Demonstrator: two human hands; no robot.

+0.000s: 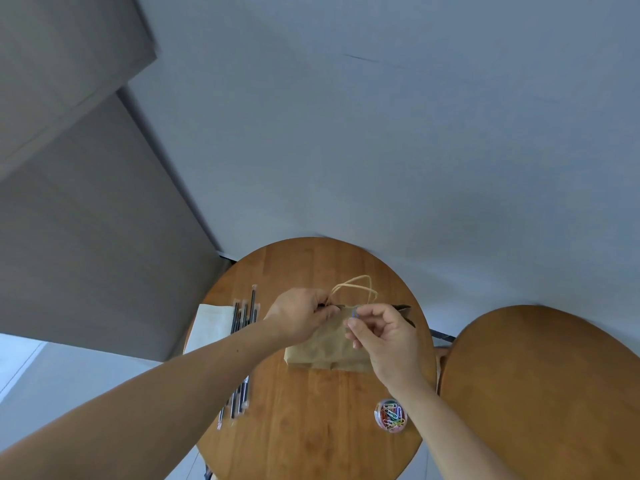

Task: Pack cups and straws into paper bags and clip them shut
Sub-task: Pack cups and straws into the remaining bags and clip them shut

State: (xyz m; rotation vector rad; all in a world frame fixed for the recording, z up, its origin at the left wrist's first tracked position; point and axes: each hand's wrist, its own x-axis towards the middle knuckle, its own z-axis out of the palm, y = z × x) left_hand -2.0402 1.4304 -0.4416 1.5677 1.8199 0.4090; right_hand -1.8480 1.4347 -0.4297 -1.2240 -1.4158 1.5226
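1. Two bare forearms reach in from the near edge toward the middle of a round wooden surface [311, 427]
2. Left hand [298, 315]: its fingers are curled and pinch the top edge of the paper bag [322, 344] at the bag's left corner
3. Right hand [384, 336]: thumb and forefinger pinch a small bluish paper clip [354, 314], which sits right at the bag's top edge near its middle; the other fingers are loosely curled
4. The paper bag is brown and rests at the centre of the surface, its top folded flat and pointing far, its base toward the near side; two pale twine handles [356, 289] loop out beyond the top edge
5. Whether anything is inside the bag cannot be told
6. Black straws [244, 315] in clear wrappers lie in a row on the left of the surface, partly hidden under the left forearm
7. A pale flat sheet [211, 327] lies just left of the straws, at the surface's left rim
8. A small round tub [391, 414] of coloured paper clips stands near the right rim, on the near side of the bag and apart from it
9. A second round wooden surface [536, 393] stands just to the right
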